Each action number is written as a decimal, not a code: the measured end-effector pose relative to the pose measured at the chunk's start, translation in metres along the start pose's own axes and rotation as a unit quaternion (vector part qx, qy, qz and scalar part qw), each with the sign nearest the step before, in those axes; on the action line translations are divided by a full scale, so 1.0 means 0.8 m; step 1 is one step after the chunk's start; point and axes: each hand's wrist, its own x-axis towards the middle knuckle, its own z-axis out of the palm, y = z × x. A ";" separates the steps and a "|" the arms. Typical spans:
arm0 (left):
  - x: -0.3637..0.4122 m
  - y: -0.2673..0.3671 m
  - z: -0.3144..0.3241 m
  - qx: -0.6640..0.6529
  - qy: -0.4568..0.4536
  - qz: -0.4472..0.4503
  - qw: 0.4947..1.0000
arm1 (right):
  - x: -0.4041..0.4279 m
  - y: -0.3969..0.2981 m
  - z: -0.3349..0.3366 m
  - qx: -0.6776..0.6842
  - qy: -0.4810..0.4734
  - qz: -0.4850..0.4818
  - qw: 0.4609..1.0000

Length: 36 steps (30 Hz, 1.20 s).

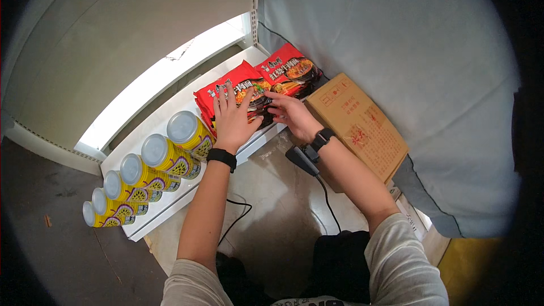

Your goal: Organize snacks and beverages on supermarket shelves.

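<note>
My left hand (233, 119) lies with spread fingers on top of a red packet of instant noodles (221, 87), which seems to rest on others stacked beneath it. At the right side of the same packet is my right hand (293, 114), its fingers apart and the fingertips at the packet's edge. A second red noodle packet (289, 68) lies behind, towards the corner of the white shelf (170, 212). Left of my left hand, several yellow cans with clear lids (182, 127) stand in a row on the shelf.
A closed cardboard carton (361, 127) stands right of the shelf, against a grey cloth (403, 51). Black cables (327, 199) run near both forearms, one from a black device at my right wrist. A perforated metal upright (254, 8) rises behind the shelf.
</note>
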 end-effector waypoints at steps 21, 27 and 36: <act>-0.002 0.000 0.006 0.028 0.026 0.000 0.999 | 0.003 0.010 0.005 -0.005 -0.012 -0.027 1.000; -0.003 -0.001 0.004 0.024 0.021 0.000 0.999 | 0.001 0.004 0.005 0.002 -0.033 -0.019 0.999; -0.001 0.006 -0.007 0.015 0.029 -0.007 0.999 | -0.009 -0.016 0.012 -0.026 0.009 -0.032 0.999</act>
